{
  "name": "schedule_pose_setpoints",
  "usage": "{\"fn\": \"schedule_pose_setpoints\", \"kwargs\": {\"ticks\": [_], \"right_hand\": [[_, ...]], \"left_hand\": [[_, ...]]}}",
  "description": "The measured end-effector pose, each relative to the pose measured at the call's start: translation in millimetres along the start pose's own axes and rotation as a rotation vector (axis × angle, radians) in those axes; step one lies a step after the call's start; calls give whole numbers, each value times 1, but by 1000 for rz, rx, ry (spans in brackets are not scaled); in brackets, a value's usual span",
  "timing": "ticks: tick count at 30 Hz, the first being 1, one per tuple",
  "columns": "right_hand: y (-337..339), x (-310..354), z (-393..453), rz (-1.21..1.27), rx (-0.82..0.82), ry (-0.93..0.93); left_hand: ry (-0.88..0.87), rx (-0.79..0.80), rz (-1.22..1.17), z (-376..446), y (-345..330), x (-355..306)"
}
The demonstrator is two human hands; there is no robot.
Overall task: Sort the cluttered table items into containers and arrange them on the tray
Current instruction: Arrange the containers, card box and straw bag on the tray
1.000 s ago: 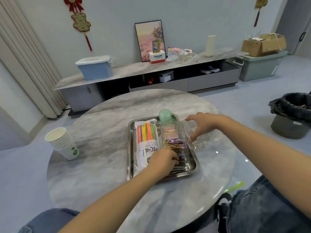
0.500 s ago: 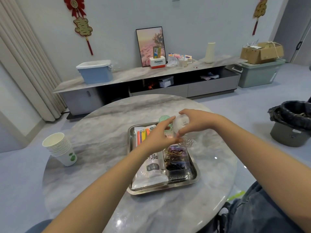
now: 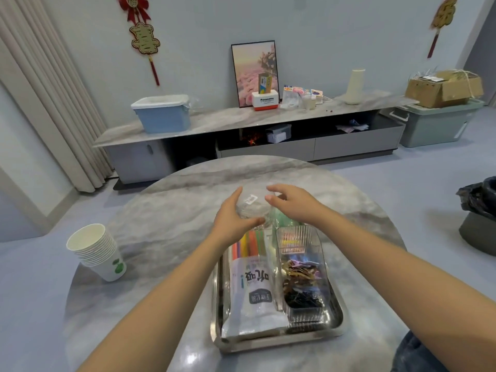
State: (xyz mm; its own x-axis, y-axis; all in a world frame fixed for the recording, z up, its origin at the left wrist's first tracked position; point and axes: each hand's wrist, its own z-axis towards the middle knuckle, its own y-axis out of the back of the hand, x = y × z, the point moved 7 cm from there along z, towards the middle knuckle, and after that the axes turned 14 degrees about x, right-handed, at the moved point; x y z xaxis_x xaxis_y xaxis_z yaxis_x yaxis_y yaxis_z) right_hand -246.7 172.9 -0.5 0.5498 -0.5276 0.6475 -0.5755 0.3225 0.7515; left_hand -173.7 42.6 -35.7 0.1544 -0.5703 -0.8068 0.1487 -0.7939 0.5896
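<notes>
Both hands hold a clear glass bowl (image 3: 252, 206) with a small white sticker in the air above the far end of the steel tray (image 3: 271, 345). My left hand (image 3: 232, 220) cups its left side and underside. The fingertips of my right hand (image 3: 291, 205) pinch its right rim. On the tray lie a pack of coloured straws (image 3: 251, 280) and a clear ribbed box (image 3: 302, 275) holding dark and gold clips. A green-lidded item (image 3: 281, 220) is partly hidden behind my right hand.
A stack of paper cups (image 3: 98, 251) stands at the left of the round marble table (image 3: 166, 226). A black-bagged bin (image 3: 480, 213) sits on the floor to the right. A long low cabinet (image 3: 241, 122) lines the far wall.
My right hand lifted the glass bowl from the table beside the tray. My left hand left the clip box and came up to cup the bowl. The view tilted up.
</notes>
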Motion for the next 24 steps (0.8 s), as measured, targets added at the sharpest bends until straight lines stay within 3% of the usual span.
{"fn": "schedule_pose_setpoints", "kwargs": {"ticks": [5, 9, 14, 18, 24], "right_hand": [[-11, -20, 25, -31, 102, -108], [-14, -45, 37, -6, 121, -227], [-14, -59, 43, -22, 84, -274], [-11, -51, 42, -75, 4, -259], [-39, 4, 36, -188, 15, -33]], "left_hand": [[57, 50, 42, 27, -17, 33], [45, 193, 82, 37, -43, 46], [23, 261, 101, 42, -49, 46], [45, 233, -3, 33, -38, 45], [69, 72, 26, 0, 14, 48]]}}
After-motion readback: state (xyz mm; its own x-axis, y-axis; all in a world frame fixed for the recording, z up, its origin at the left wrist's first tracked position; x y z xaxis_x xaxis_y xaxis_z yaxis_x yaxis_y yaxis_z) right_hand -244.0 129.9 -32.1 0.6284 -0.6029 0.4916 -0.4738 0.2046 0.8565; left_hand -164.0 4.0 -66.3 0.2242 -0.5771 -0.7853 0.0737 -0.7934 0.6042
